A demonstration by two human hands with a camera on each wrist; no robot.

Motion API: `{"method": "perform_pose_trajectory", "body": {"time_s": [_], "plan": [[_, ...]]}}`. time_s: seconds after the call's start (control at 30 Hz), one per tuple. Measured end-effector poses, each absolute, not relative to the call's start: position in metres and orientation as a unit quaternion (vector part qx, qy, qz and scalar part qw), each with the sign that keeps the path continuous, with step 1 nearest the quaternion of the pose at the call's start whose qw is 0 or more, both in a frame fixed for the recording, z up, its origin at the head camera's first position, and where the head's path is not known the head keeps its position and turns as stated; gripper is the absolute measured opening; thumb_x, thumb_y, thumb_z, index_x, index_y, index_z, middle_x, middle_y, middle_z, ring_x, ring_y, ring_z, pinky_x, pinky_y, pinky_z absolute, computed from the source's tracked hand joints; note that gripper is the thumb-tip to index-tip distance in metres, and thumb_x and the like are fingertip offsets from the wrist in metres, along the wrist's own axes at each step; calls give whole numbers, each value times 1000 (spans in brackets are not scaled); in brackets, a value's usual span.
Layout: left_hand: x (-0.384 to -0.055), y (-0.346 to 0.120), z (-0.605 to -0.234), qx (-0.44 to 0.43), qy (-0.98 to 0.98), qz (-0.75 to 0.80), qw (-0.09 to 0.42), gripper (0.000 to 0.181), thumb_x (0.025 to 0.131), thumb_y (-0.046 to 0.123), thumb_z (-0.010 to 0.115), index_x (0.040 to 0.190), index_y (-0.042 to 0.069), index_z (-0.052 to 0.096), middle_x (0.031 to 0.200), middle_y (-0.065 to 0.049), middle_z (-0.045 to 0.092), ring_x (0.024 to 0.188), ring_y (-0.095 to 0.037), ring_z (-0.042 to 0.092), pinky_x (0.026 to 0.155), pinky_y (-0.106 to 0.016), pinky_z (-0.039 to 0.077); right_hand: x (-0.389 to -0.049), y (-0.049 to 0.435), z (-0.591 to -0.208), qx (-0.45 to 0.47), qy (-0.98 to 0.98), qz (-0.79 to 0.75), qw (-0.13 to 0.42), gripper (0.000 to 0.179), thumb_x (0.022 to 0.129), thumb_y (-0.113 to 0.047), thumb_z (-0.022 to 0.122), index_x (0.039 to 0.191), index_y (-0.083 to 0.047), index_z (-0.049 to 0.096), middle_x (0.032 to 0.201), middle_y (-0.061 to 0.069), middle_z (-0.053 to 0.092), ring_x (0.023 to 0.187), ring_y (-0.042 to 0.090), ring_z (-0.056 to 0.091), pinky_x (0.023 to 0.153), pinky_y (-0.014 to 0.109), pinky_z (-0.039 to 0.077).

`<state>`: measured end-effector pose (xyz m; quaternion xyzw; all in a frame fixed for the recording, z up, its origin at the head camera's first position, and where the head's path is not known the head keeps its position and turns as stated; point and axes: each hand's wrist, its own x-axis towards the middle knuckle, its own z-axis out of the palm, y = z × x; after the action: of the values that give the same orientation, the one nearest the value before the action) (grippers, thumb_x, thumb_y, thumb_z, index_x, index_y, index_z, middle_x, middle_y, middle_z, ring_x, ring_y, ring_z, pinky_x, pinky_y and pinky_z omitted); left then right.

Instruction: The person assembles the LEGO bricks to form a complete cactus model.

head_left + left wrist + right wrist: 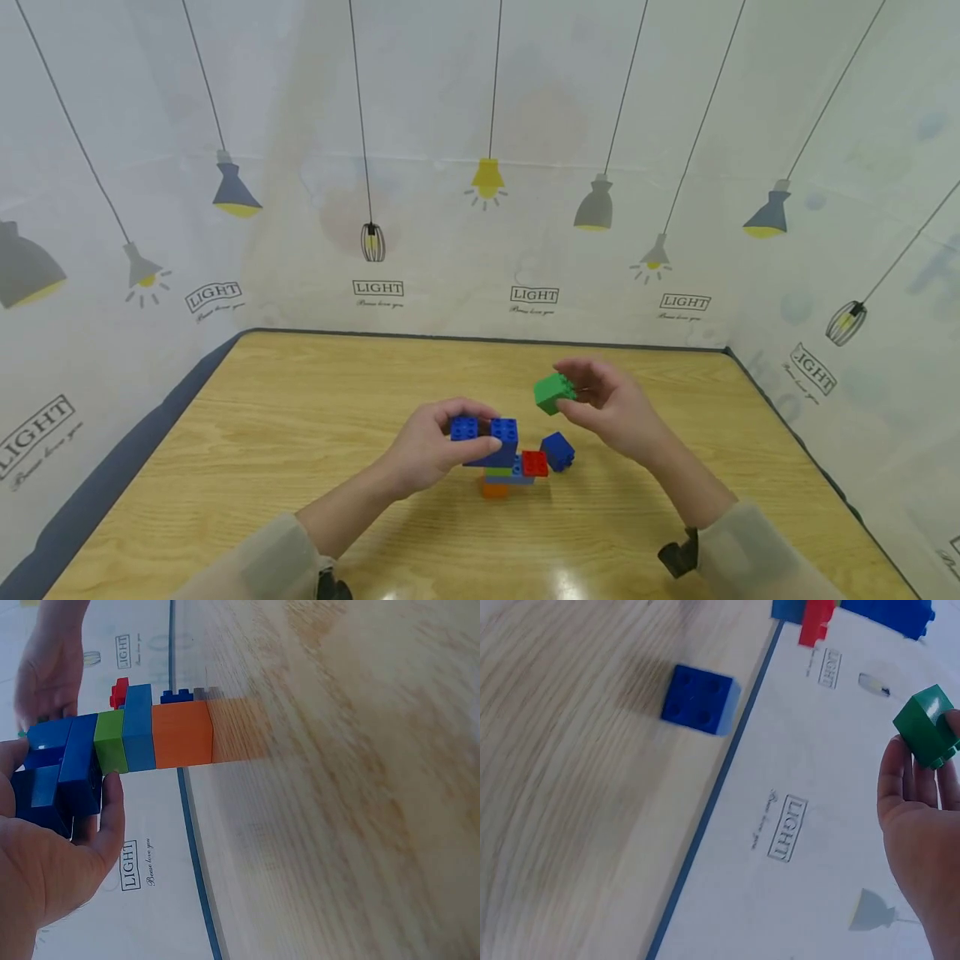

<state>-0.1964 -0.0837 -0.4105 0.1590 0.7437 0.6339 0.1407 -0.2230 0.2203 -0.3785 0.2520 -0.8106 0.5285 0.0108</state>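
A brick stack stands upright on the table, with an orange brick (182,733) at its base. Above that come a light blue brick (139,727) and a thin lime green brick (110,741). Blue bricks (504,442) form the top, two of them side by side on a longer one. My left hand (426,446) grips these blue bricks from the left, thumb in front. A red brick (535,463) sits on the right end of the light blue one. Right of the stack and higher, my right hand (618,417) pinches a green brick (552,393), its studs turned toward the palm.
A loose blue brick (557,451) lies tipped on its side on the wooden table (337,375), just right of the stack. Behind the table's dark far edge rises a white cloth backdrop (442,250) printed with lamps.
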Motion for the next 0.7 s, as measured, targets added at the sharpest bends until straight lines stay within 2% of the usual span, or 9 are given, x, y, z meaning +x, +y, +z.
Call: {"method": "perform_pose_trajectory", "body": {"time_s": [0.23,0.7], "plan": [[-198,-84,-410,158,744,634,139,34,98,28,86,129,16,78,133,-11,74,112,-25,70,93,-35,65,-210,201,-367,316,-788,529,14,41,101,0,75,141,0,66,127,19,75,105,13,75,93,25,64],[-198,-84,-411,168,736,641,137,37,98,25,86,132,13,76,131,-12,75,109,-22,73,92,-36,66,-202,179,-368,358,-786,504,29,35,97,-3,83,130,-10,75,124,8,76,105,18,76,96,29,64]]}}
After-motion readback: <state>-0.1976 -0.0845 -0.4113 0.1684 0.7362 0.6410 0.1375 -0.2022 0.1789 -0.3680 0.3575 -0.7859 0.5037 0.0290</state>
